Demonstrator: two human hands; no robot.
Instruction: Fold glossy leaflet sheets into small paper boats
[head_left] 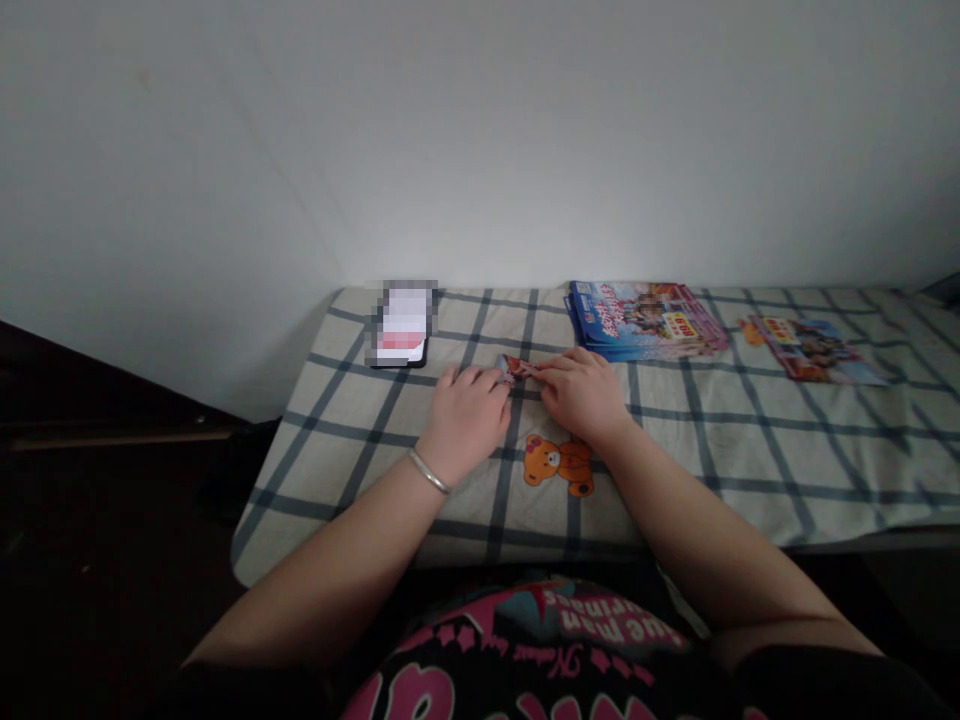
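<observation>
Between my two hands is a small folded piece of printed paper (513, 367), reddish and blue, near the middle of the table. My left hand (469, 410), with a silver bangle at the wrist, has its fingers closed on the paper's left end. The right end is pinched by my right hand (581, 393). Both hands rest low over the checked cloth, and their fingers partly cover the paper. Behind my right hand lies a stack of printed flyers (637, 318) in blue and pink.
A phone (403, 325) with a lit screen lies at the back left. One more flyer (817, 350) lies at the right. The table's checked cloth (337, 440) carries a printed bear (559, 465) just in front of my hands. A pale wall (480, 140) stands behind the table.
</observation>
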